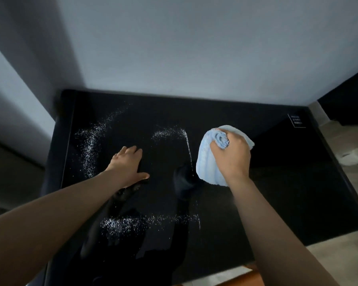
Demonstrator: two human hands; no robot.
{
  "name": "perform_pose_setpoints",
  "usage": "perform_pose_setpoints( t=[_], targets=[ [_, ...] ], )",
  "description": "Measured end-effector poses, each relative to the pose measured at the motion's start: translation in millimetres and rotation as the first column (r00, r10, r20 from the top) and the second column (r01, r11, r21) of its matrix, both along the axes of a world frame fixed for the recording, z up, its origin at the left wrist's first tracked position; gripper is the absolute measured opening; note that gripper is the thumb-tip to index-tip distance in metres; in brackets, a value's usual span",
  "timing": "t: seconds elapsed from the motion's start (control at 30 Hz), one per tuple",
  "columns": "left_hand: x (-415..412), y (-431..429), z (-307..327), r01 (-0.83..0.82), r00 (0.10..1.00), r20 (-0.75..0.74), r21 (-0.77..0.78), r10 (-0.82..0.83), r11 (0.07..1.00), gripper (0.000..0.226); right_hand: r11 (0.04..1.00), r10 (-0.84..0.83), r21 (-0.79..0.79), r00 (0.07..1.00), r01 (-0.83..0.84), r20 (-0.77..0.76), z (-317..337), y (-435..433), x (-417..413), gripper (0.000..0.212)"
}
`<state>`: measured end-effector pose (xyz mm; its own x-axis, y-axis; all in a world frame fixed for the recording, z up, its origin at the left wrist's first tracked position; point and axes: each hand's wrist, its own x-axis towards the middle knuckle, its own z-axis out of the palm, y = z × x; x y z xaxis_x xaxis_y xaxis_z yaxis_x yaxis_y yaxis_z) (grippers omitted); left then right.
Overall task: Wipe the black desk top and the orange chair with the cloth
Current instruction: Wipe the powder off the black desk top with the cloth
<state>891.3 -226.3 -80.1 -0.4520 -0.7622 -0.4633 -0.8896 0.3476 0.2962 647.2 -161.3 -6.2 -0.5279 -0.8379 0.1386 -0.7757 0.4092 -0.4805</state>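
The glossy black desk top (277, 182) fills the middle of the head view. White powdery specks (91, 145) lie in streaks at its left, centre and near edge. My right hand (232, 155) grips a bunched light blue cloth (207, 162) right of centre, and the cloth hangs down onto the desk surface. My left hand (128, 166) rests flat on the desk left of centre, fingers straight and spread. A sliver of orange (254, 277), possibly the chair, shows at the bottom edge.
A pale wall (174, 48) rises right behind the desk. A small white label (296, 120) sits at the desk's far right corner. Light floor (339, 254) and a white object (353, 155) lie to the right.
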Motion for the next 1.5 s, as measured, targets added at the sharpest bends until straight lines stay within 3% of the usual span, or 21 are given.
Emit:
perform_pose_setpoints(
  t=[0.2,0.4,0.57,0.77,1.0,1.5],
  targets=[
    [-12,-49,-10,-0.049,0.997,0.053,0.006,0.048,0.999,0.1,0.99,0.127,-0.053,0.991,-0.129,-0.029,-15,-86,-20,0.009],
    [-21,-72,-35,-0.083,0.968,0.243,0.101,0.057,0.991,0.133,0.977,0.208,-0.04,0.978,-0.208,-0.025,-43,-165,-36,0.013],
    [-24,-62,-55,-0.131,0.967,0.231,0.087,0.108,0.988,0.136,0.966,0.258,-0.021,0.966,-0.257,0.034,-73,-219,-40,0.02],
    [-23,-62,-59,-0.145,0.972,0.201,0.117,0.12,0.983,0.136,0.951,0.301,0.068,0.953,-0.303,0.03,-110,-263,-30,0.008],
    [-24,-63,-60,-0.139,0.973,0.204,0.153,0.106,0.978,0.136,0.915,0.334,0.242,0.943,-0.323,-0.003,-133,-275,-23,0.018],
    [-26,-65,-54,-0.14,0.968,0.234,0.185,0.095,0.973,0.136,0.922,0.347,0.166,0.937,-0.35,0.045,-139,-203,-23,0.012]
  ],
)
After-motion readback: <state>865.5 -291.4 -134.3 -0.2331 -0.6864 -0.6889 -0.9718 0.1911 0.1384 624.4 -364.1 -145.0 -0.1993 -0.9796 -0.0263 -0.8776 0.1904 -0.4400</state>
